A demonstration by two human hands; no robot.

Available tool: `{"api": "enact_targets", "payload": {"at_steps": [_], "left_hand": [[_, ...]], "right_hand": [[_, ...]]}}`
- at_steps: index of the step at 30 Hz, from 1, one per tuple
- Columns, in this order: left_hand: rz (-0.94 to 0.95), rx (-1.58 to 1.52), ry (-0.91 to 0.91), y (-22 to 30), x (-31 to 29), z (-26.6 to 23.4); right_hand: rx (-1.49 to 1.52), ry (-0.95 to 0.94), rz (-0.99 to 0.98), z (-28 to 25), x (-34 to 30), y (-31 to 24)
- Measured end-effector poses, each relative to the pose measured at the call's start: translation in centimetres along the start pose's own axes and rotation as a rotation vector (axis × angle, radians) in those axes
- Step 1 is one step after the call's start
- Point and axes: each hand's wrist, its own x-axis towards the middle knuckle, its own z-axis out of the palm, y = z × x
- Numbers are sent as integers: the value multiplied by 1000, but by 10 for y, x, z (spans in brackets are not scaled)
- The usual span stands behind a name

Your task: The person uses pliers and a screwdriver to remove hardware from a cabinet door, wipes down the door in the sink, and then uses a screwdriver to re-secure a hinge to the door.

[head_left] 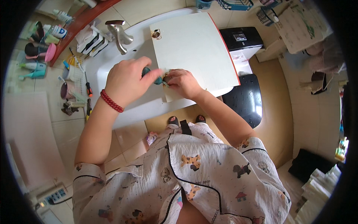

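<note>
White board (194, 48) lies flat across the white sink (108, 67), with its near edge by the two hands. On that near edge, the left hand (126, 80) is curled tight around a small teal tool (154, 78). Just to its right, the right hand (182, 83) pinches a tiny part against the board. A red bead bracelet (111, 100) sits on the left wrist. A silver tap (121, 35) stands at the far left of the sink
</note>
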Motion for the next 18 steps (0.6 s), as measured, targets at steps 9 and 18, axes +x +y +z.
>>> {"api": "enact_targets", "payload": {"at_steps": [9,18], "left_hand": [[10,-226,578,0,-10,24],[-599,-818,874,-34,-62,57]], "right_hand": [[58,-73,78,1,3,-1],[2,-61,-96,6,-2,6]]}}
